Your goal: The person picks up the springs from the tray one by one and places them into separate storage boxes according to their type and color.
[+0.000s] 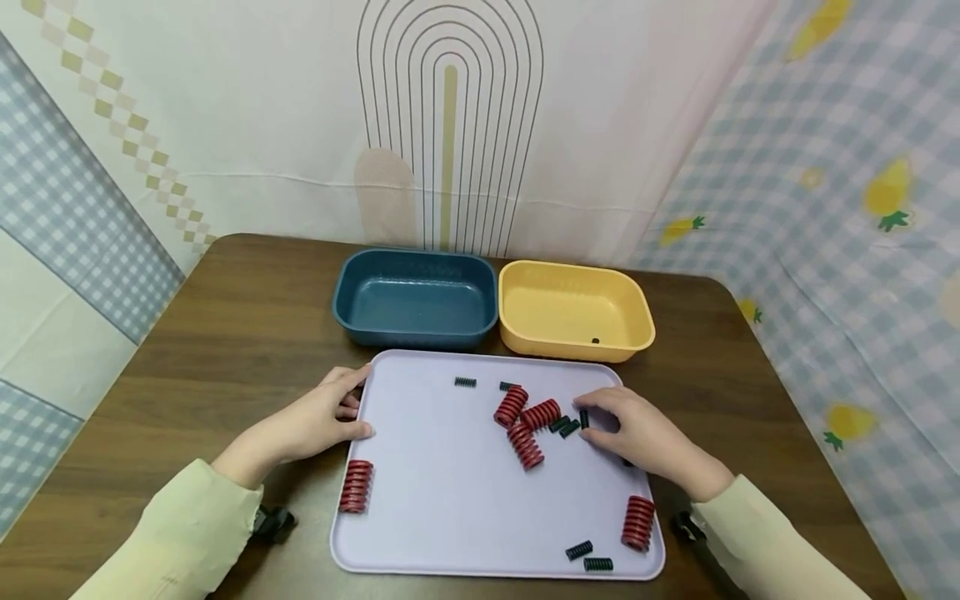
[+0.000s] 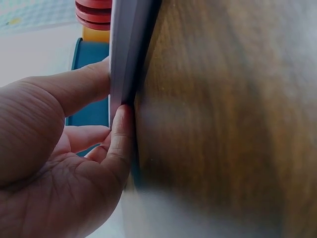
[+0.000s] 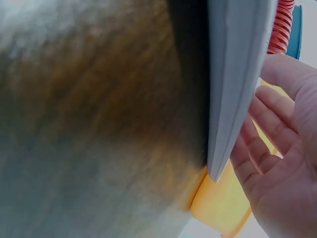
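My left hand [image 1: 322,418] holds the left rim of a pale lilac tray [image 1: 442,508]; in the left wrist view its thumb lies over the rim and a finger presses the outer side. Over the tray's right part, my right hand [image 1: 637,429] pinches a small dark green spring [image 1: 584,418] between thumb and forefinger. Just left of it lie two more small dark springs [image 1: 564,427] and a cluster of thick red springs [image 1: 527,425]. Something dark shows partly beneath the right hand. The right wrist view hides the pinched spring.
Behind the tray stand a blue bin [image 1: 420,333] and a yellow bin [image 1: 570,346] with a small dark piece [image 1: 596,341] inside. One red spring [image 1: 356,487] lies at the tray's left edge, another [image 1: 638,523] at the right. Small springs [image 1: 597,564] lie near the front.
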`<state>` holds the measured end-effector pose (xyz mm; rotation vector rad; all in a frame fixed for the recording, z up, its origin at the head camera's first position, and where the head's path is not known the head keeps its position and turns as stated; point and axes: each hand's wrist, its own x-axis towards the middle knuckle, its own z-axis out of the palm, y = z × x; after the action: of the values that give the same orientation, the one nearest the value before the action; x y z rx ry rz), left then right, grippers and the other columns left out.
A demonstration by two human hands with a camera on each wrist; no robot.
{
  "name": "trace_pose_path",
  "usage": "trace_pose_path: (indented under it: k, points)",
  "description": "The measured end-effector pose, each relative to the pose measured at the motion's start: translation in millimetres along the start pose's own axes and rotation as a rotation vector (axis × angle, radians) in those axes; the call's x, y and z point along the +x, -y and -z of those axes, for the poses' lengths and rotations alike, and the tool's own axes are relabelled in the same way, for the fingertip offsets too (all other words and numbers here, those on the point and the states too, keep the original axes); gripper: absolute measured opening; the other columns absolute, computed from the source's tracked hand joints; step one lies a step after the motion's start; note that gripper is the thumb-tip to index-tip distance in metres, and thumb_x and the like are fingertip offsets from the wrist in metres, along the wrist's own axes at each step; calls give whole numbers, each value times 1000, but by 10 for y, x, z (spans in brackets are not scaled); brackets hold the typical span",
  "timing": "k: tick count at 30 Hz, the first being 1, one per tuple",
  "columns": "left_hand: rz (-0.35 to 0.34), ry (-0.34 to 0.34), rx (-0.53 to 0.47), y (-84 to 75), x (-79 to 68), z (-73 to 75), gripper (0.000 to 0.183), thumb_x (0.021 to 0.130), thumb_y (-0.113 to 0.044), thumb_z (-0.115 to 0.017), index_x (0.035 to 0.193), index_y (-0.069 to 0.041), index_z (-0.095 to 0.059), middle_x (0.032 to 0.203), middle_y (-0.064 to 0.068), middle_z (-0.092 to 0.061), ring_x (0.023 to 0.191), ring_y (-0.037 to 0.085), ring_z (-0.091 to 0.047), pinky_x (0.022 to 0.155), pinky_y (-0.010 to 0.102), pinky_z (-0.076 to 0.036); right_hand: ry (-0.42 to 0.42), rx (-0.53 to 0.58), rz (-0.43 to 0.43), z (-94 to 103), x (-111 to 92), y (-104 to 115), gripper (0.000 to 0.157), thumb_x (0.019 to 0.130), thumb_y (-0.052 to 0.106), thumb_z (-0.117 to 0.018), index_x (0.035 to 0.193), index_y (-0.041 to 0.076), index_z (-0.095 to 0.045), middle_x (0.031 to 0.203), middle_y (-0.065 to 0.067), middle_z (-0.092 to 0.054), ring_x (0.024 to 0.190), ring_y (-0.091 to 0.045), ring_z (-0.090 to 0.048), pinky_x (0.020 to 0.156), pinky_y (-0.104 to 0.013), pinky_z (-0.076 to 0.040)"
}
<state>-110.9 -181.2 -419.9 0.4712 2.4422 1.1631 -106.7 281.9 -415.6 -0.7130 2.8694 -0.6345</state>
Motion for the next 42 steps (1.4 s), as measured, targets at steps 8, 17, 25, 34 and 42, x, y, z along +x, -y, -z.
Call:
trace_pose_path:
  k: [8, 17, 25, 34, 42]
  points:
    - [6, 12, -7, 9, -3, -7, 87, 88, -19, -73, 153, -1, -19, 133, 17, -34, 111, 27, -54, 92, 40, -48, -27, -34, 0, -40, 0, 2, 32, 86, 24, -75, 116, 14, -69, 112, 3, -65, 106, -16, -58, 91, -41, -48]
    - [5, 8, -7, -5, -9, 0, 87, 88, -19, -73, 153, -1, -19, 134, 18, -34, 110, 27, -54, 92, 39, -48, -82, -11, -33, 22, 30, 44, 33, 87, 24, -73, 117, 12, -69, 110, 1, -65, 101, -16, -59, 86, -42, -50]
    - [9, 0, -3, 5, -1, 4, 88, 87, -20, -74, 153, -2, -19, 133, 16, -35, 110, 26, -55, 92, 40, -48, -92, -17, -18, 50, 157, 140, 33, 89, 24, -72, 119, 11, -68, 113, 0, -65, 105, -19, -60, 87, -43, -50]
    - [2, -2, -15, 18, 1, -9, 87, 87, -20, -74, 153, -3, -20, 134, 17, -34, 108, 25, -55, 92, 38, -48, -132, -23, 21, 72, 283, 255, 33, 89, 24, -72, 118, 10, -68, 113, -1, -65, 107, -20, -59, 89, -43, -48]
    - [12, -16, 1, 30, 1, -16, 87, 88, -20, -74, 154, -5, -20, 133, 15, -35, 107, 22, -54, 91, 36, -48, -127, -18, 63, 133, 436, 388, 33, 89, 25, -72, 119, 10, -67, 113, 0, -65, 107, -19, -58, 89, -43, -49]
